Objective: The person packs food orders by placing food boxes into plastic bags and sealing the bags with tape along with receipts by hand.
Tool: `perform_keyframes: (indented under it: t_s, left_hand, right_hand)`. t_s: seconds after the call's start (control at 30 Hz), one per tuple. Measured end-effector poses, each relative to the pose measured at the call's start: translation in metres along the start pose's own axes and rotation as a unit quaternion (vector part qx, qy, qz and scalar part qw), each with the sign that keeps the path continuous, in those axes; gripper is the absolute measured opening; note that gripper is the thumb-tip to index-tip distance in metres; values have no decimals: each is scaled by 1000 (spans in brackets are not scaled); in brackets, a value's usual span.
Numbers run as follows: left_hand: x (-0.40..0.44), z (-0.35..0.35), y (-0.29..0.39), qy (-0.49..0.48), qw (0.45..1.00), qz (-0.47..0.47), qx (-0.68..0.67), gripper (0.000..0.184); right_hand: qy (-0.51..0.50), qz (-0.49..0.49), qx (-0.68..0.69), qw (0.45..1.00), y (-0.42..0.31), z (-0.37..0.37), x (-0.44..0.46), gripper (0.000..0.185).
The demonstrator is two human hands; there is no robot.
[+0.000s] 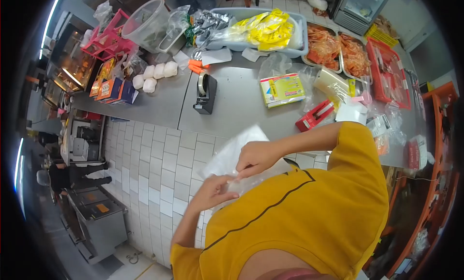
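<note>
Pinched by right hand (pixel 256 158), fingers nearly closed, and gripped by loosely curled left hand (pixel 212 193), plastic bag (pixel 223 162) is held two-handed (limp, presumably why).

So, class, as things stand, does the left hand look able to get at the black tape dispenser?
Probably yes: the black tape dispenser stands near the edge of the table with nothing in front of it, though the left hand would likely have to leave the plastic bag first.

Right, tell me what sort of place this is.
Probably a commercial kitchen or food-prep area, judging by the grey worktable, the heaps of orange-red food and the glass-fronted fridge.
</note>
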State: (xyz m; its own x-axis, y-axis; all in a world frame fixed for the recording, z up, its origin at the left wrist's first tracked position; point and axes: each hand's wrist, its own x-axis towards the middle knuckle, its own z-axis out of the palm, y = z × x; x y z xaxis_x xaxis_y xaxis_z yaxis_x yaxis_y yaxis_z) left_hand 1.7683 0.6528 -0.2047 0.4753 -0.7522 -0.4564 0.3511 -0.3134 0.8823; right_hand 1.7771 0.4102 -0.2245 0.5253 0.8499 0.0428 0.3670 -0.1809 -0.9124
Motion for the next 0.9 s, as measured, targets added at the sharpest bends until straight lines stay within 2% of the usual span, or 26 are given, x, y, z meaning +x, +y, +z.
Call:
perform_keyframes:
  t_s: [0.03,0.07,0.1,0.17,0.2,0.27,0.3,0.37,0.4,0.47,0.5,0.6,0.67,0.7,0.77,0.83,0.87,0.9]
  left_hand:
    - [4,-13,21,-11,967,89,239,24]
    - [7,-23,41,-23,869,173,462,27]
    - [9,-32,64,-22,872,170,459,27]
    - [15,-44,94,-39,812,270,515,28]
    - [20,-51,103,-47,818,264,510,28]
    - [30,-64,115,-79,755,326,563,28]
    - [36,-69,120,-88,760,320,559,28]
    - [45,-79,128,-107,712,374,584,29]
    - [50,-83,133,-109,719,366,581,29]
    - [64,-91,141,-131,689,391,596,31]
    - [73,-96,141,-127,695,382,595,31]
    - [111,-114,141,-123,682,400,600,32]
    - [135,-125,145,-131,644,400,639,24]
    - [141,-128,146,-129,644,398,640,24]
    - [150,-135,147,-117,607,404,674,21]
    - [161,-139,136,-96,615,399,674,21]
    - [169,-141,128,-73,617,397,675,20]
    - [179,-144,113,-72,619,395,675,20]
  right_hand:
    - [15,-21,-64,998,-1,-15,4,38]
    - [29,-42,-129,990,-5,-29,7,39]
    - [26,-42,-125,991,-15,-45,8,39]
    - [102,-93,-191,972,-28,-66,-4,34]
    - [105,-88,-180,974,-31,-73,-12,34]
    - [116,-75,-143,980,-35,-82,-30,31]
    - [121,-71,-132,981,-39,-87,-39,31]
    - [130,-50,-104,985,-46,-94,-53,29]
    - [129,-52,-92,986,-46,-96,-57,29]
    - [147,-5,-107,983,-44,-102,-61,25]
    - [141,-11,-99,985,-37,-103,-62,25]
    - [218,52,-210,952,-18,-117,-57,23]
    - [246,73,-240,936,-7,-119,-54,23]
    - [273,98,-271,918,-3,-121,-53,24]
    - [285,98,-269,915,-3,-124,-49,27]
    - [322,139,-314,882,7,-123,-47,29]
    - [320,139,-311,884,17,-123,-40,29]
    - [303,251,-324,860,37,-123,-29,27]
